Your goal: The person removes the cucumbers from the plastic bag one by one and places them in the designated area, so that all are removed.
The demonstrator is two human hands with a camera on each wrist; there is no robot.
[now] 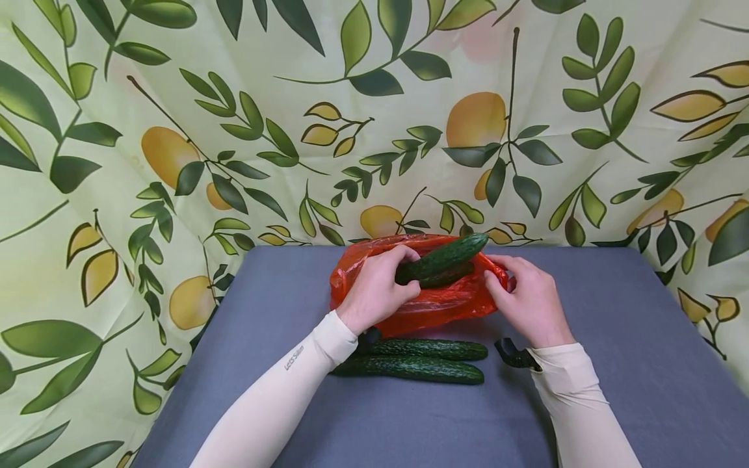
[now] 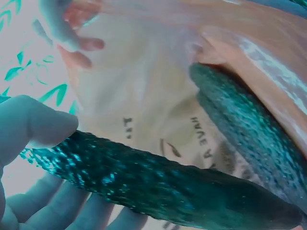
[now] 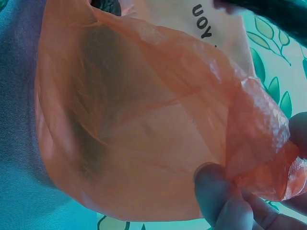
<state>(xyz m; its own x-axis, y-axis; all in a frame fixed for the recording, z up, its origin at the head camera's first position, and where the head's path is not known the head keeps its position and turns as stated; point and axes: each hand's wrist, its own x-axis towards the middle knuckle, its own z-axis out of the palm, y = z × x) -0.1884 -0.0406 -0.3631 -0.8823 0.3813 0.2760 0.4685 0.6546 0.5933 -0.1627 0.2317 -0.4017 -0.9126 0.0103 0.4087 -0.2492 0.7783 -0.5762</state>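
My left hand [image 1: 380, 286] grips a dark green cucumber [image 1: 449, 255] between thumb and fingers, its far end pointing up and right over the mouth of a red plastic bag [image 1: 433, 315]. In the left wrist view the thumb lies along the top of that cucumber and the fingers run beneath it. My right hand [image 1: 529, 302] pinches the bag's right edge, keeping the mouth spread. Inside the bag, more cucumber [image 2: 249, 120] shows against the far wall, and its dark shape shows through the film in the right wrist view.
Two more cucumbers, one farther back [image 1: 439, 349] and one nearer [image 1: 421, 369], lie side by side on the grey tabletop [image 1: 620, 364] in front of the bag. A leaf-and-fruit patterned cloth [image 1: 409, 104] hangs behind the table and along its left side.
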